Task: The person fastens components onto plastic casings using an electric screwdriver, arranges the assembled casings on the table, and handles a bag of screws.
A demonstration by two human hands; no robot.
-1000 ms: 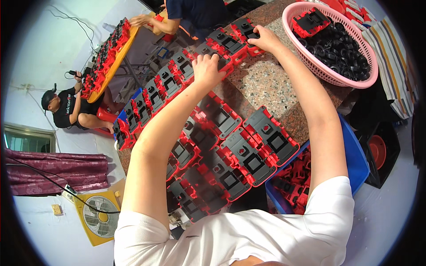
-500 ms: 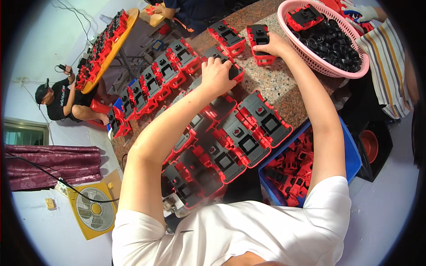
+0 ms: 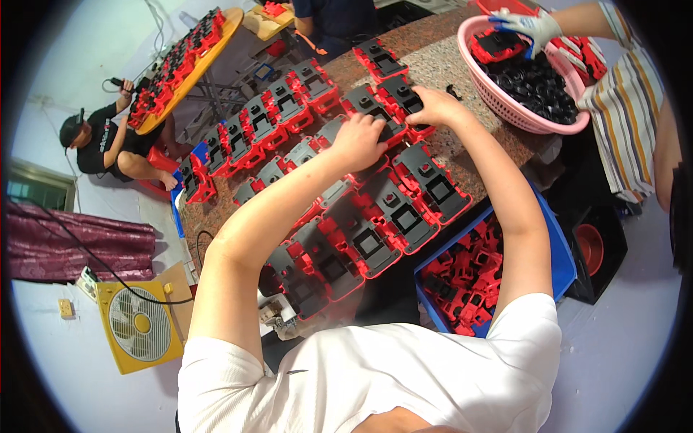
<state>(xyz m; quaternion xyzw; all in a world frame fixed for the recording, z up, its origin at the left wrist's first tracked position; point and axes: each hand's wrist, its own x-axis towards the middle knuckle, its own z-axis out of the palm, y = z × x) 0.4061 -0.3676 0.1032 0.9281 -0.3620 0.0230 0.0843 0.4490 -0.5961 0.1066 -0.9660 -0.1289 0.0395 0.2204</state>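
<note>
Rows of grey-and-red plastic housings (image 3: 393, 216) cover a speckled stone table (image 3: 462, 68). My left hand (image 3: 357, 141) curls over one grey-and-red housing (image 3: 364, 107) in the middle of the table. Just to its right, my right hand (image 3: 437, 108) grips the neighbouring housing (image 3: 403, 101). Both forearms reach up from the lower edge across the nearer rows. The parts of both housings under my fingers are hidden.
A pink basket (image 3: 505, 108) of black parts stands at the table's right end, with a co-worker's gloved hand (image 3: 530, 25) in it. A blue crate (image 3: 559, 252) of red parts sits below right. A seated person (image 3: 101, 141), a round orange table (image 3: 213, 54) and a yellow fan (image 3: 141, 325) are at left.
My hands have drawn closer together, the right one leaving the far row near the basket to meet the left on adjacent housings. A gloved hand has come into the pink basket.
</note>
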